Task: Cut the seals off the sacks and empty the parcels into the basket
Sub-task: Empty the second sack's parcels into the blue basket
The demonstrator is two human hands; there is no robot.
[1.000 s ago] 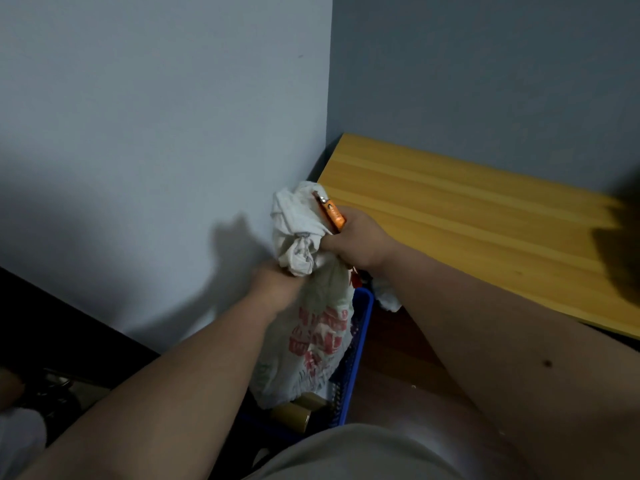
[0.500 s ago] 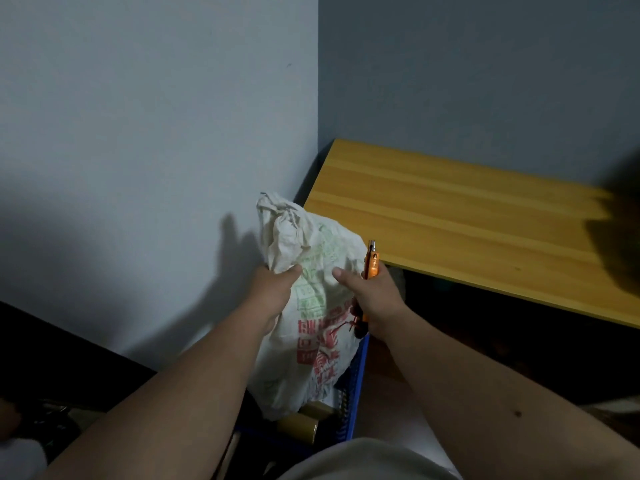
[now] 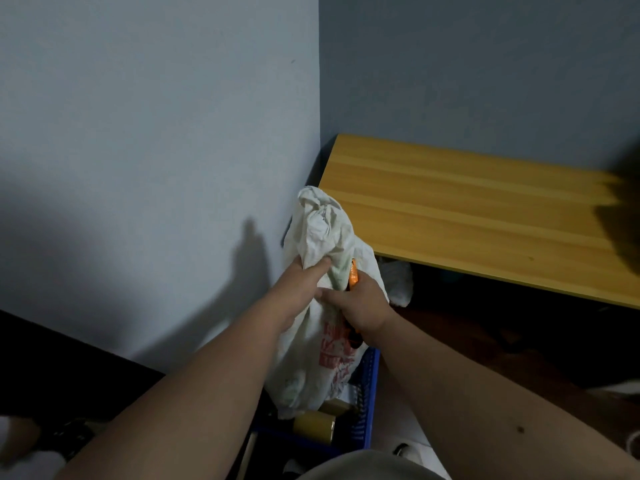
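Head view: left hand [image 3: 299,292] grips the white sack [image 3: 320,306] below its bunched neck, fingers curled into the cloth. Right hand [image 3: 360,308] clamps an orange cutter [image 3: 353,276] against the sack. Sack stands upright over the blue basket [image 3: 370,393], by its far-right corner, beside the wooden tabletop [image 3: 485,209].

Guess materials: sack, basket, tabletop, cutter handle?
Sack: likely woven plastic, matte white with red print; crumples softly. Basket: blue moulded plastic; slotted wall. Tabletop: wood or wood-look laminate, satin yellow; plank lines. Cutter: apparently orange plastic, mostly hidden by the right hand.
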